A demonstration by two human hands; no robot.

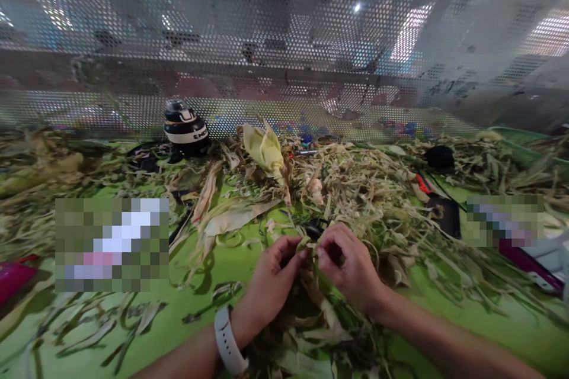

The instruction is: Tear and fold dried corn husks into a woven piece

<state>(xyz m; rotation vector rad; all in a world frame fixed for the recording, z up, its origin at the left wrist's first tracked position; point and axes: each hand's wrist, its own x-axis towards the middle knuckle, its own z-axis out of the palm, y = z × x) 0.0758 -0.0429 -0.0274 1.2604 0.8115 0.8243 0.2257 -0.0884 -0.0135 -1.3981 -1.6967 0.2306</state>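
My left hand [273, 278] and my right hand [351, 263] meet at the lower middle, above a green table. A small pale-green strip of dried corn husk [310, 244] lies pinched between the fingertips of both hands. The left wrist wears a white-banded watch [229, 340]. A tied husk piece [326, 308] hangs or lies below the hands; its upper end is partly hidden. Just behind the fingers sits a small black object [315, 226] that I cannot make out. Farther back stands a pale yellow husk flower [264, 151] with a narrow stem.
Loose husk strips [355, 177] are heaped across the green table [191, 260]. Behind them rises a perforated metal panel [275, 29]. A black and white rounded container [184, 130] stands at back left. Dark flat object [444, 213] at right; magenta item [15, 278] at left.
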